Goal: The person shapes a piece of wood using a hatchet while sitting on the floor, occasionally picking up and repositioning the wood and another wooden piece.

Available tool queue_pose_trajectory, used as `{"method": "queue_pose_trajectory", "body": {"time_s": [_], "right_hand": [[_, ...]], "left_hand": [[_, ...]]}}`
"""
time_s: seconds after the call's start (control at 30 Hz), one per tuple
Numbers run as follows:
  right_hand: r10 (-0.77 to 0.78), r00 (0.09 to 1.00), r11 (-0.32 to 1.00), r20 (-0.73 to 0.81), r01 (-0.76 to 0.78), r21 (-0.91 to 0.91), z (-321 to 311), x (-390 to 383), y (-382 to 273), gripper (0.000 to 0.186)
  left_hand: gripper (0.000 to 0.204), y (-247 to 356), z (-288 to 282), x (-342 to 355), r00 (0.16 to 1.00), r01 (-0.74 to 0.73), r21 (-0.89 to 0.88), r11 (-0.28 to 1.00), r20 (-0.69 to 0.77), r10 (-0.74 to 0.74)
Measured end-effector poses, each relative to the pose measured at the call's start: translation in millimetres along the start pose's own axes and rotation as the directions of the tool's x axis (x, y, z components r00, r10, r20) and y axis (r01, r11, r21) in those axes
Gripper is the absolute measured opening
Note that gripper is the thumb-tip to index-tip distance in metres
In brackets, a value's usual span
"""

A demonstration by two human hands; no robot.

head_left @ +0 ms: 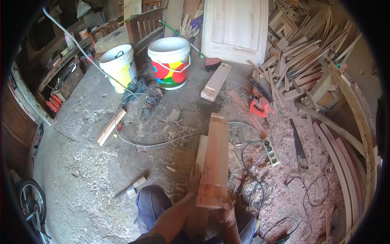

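Pinching a board (215,154) by its near end in the right hand (226,212), with the left hand (193,184) alongside, grip unclear.

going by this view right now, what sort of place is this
Most likely a woodworking shop: a jumbled heap of cut timber fills the far right, and a handsaw lies among scattered wood shavings.

The bare left forearm (172,219) is angled toward one o'clock, the left hand (192,181) being reached farther forward. The right hand (225,211) is set between four and five o'clock from it, closed in a grasp, fingers partly hidden. The left knee (152,200) is bent.
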State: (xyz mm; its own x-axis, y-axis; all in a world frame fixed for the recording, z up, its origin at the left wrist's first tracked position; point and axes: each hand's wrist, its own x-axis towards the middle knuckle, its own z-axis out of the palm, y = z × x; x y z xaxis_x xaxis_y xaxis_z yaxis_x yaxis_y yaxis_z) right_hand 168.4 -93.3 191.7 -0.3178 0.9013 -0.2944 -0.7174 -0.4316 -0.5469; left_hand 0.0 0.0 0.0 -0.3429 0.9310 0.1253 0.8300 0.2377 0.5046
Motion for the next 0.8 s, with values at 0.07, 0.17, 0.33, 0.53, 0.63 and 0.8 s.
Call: {"method": "queue_pose_trajectory", "body": {"time_s": [0.07, 0.17, 0.33, 0.53, 0.63, 0.8], "right_hand": [[-0.082, 0.997, 0.989, -0.014, 0.079, -0.128, -2.7, 25.6, -19.7, 0.070], [-0.247, 0.951, 0.751, 0.187, 0.310, -0.583, -57.2, 100.5, -23.9, 0.062], [-0.017, 0.998, 0.983, 0.064, 0.029, -0.181, 18.8, 243.6, -63.0, 0.048], [0.005, 0.994, 0.983, 0.110, 0.015, -0.182, 3.5, 361.9, -68.2, 0.048], [0.115, 0.993, 0.965, -0.037, -0.121, -0.232, 4.2, 367.2, -40.0, 0.052], [0.216, 0.972, 0.929, -0.093, -0.234, -0.287, 17.1, 387.7, -27.7, 0.056]], "left_hand": [[0.080, 28.0, -4.7, -3.5, 0.999, -0.017, -0.068, 0.998, -0.031, 0.015], [0.074, 38.0, -46.6, -12.3, 0.996, -0.009, -0.070, 0.997, 0.084, 0.014], [0.074, 39.7, -51.8, 1.4, 0.994, -0.076, -0.096, 0.993, -0.091, 0.067], [0.072, 52.4, -56.0, 9.6, 0.988, -0.129, -0.081, 0.988, -0.095, 0.121], [0.072, 48.1, -56.5, 10.8, 0.992, -0.104, -0.085, 0.991, -0.075, 0.098], [0.074, 48.9, -62.9, 10.8, 0.996, -0.080, -0.059, 0.995, -0.029, 0.078]]}}
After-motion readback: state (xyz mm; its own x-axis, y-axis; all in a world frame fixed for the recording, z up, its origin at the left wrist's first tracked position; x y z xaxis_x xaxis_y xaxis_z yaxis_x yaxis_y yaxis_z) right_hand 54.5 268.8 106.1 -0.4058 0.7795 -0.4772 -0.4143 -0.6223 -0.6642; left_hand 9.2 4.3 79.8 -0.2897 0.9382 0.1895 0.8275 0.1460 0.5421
